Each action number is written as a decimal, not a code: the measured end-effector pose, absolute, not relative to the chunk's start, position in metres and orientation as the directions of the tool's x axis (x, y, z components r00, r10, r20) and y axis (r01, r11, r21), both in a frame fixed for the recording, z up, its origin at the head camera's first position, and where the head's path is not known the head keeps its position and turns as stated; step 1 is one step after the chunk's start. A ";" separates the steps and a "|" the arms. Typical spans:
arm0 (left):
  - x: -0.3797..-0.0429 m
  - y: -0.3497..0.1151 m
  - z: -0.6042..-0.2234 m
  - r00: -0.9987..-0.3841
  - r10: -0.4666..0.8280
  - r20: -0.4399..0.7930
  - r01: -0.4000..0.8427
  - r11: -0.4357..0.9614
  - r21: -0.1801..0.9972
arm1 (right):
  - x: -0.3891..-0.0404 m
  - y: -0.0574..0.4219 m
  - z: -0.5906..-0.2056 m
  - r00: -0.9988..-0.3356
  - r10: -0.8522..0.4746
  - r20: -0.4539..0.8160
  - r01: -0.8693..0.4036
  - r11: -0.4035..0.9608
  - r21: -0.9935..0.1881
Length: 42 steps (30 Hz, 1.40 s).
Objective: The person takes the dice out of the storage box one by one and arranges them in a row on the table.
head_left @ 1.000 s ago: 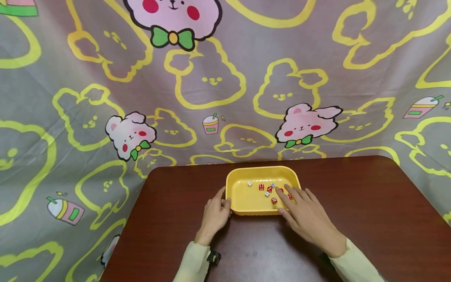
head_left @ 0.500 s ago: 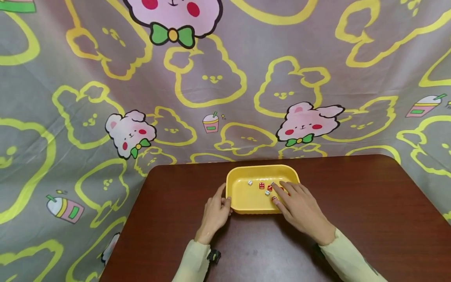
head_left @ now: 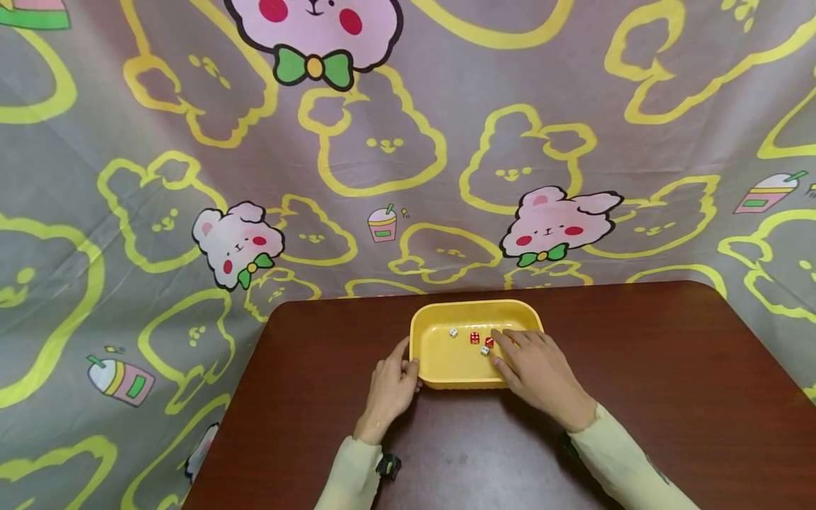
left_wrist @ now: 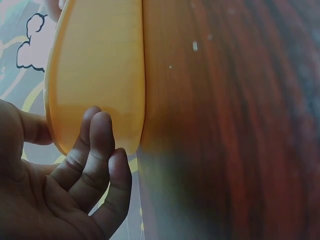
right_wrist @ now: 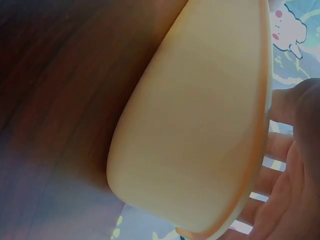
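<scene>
A yellow plastic tray [head_left: 443, 367] stands on the table with small dice inside. Left of centre lies a white die [head_left: 453, 332]; a red die [head_left: 474, 338], another red die [head_left: 489, 342] and a white die [head_left: 485, 350] sit nearer the right hand. My left hand [head_left: 390, 386] holds the tray's left end, thumb at the rim and other fingers along the outer wall [left_wrist: 100, 65]. Over the right front rim reaches my right hand [head_left: 545, 372], its fingers loosely extended down into the tray among the dice. Their tips, and any dice beneath, are hidden.
The tray stands near the back edge of a dark brown wooden table [head_left: 663, 368]. Behind and beside the table hangs a grey patterned cloth [head_left: 357, 163]. A black strap [head_left: 387, 465] shows at the left wrist.
My right hand has moved left and further over the tray, covering the dice on the right that showed before. My left hand stays at the tray's left end.
</scene>
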State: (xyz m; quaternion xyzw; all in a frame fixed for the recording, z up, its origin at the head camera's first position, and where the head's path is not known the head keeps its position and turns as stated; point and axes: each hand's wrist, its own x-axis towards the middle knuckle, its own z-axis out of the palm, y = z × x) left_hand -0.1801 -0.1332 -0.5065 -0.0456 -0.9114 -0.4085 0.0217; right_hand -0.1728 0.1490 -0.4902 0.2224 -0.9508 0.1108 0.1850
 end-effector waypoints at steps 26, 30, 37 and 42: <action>-0.179 -0.134 -0.506 -0.994 0.082 0.074 0.110 0.643 0.758 | -0.195 0.137 -0.486 -0.848 -0.374 0.376 -0.458 0.874 -0.164; -0.179 -0.134 -0.507 -0.994 0.083 0.077 0.112 0.643 0.757 | -0.198 0.136 -0.487 -0.847 -0.380 0.371 -0.464 0.869 -0.170; -0.180 -0.135 -0.508 -0.992 0.087 0.092 0.126 0.645 0.754 | -0.202 0.136 -0.487 -0.860 -0.380 0.340 -0.459 0.867 -0.195; -0.180 -0.135 -0.508 -0.992 0.087 0.088 0.124 0.648 0.751 | -0.205 0.135 -0.485 -0.878 -0.375 0.296 -0.444 0.869 -0.218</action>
